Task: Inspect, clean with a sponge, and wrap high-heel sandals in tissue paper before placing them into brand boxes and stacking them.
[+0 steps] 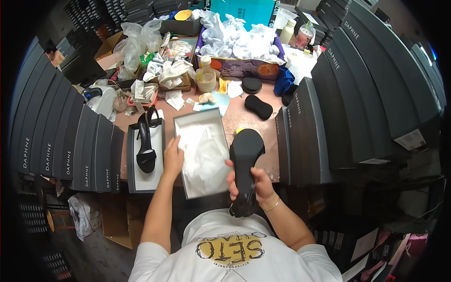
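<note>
My right hand [257, 184] is wrapped round a black high-heeled sandal [246, 145], its dark sole turned up toward me and its strap end near my shirt. With my left hand [173, 157] I grip the left edge of an open grey shoebox [179, 134] lined with white tissue paper [203, 157]. Left of that hand, a matching black sandal [146, 160] lies in a grey box part [133, 181] with a white inside. A small yellow thing [240, 130] shows behind the held sandal.
Rows of dark shoeboxes [61, 136] line the left side, with taller stacks [350, 94] on the right. Farther back are a purple box [282, 54] of crumpled white paper, a cloudy bottle [206, 77], a round black tin [252, 84] and a black brush-like pad [258, 107].
</note>
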A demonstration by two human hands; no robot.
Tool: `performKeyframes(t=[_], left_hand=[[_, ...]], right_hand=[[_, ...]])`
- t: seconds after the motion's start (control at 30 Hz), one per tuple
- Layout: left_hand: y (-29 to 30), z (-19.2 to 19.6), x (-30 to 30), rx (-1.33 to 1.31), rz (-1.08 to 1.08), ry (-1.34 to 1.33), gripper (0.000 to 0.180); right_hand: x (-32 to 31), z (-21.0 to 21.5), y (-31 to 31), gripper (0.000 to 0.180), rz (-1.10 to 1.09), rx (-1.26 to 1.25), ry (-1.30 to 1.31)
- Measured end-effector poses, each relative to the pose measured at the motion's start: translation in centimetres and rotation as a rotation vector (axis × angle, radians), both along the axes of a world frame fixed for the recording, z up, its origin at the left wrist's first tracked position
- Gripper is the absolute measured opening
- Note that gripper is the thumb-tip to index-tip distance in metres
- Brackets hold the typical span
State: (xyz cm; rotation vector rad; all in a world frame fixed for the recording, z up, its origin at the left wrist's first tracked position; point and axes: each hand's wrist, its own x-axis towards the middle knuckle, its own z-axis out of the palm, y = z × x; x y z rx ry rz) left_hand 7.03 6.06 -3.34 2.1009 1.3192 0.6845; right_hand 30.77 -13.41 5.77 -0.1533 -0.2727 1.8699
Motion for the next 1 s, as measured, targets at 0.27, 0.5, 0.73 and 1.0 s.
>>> performKeyframes(t=[0.27, 0.5, 0.73, 1.0], left_hand=[[-3.9, 10.5, 4.2, -0.039, -0.184, -0.253, 0.034], [-9.2, 9.4, 2.9, -0.273, -0.139, -0.393, 0.028], [-11.2, 12.8, 2.0, -0.496, -0.332, -0.448, 0.029], [-15.3, 12.6, 6.1, -0.111, -0.391, -0.384, 0.072]], right_hand=[[0.1, -0.2, 1.2, 0.068, -0.081, 0.003, 0.148], [-0.5, -0.3, 1.2, 0.066, -0.070, 0.005, 0.163], [-0.1, -0.5, 2.1, 0.063, -0.134, -0.072, 0.152], [-0.4, -1.0, 2.0, 0.057, -0.204, -0.126, -0.075]])
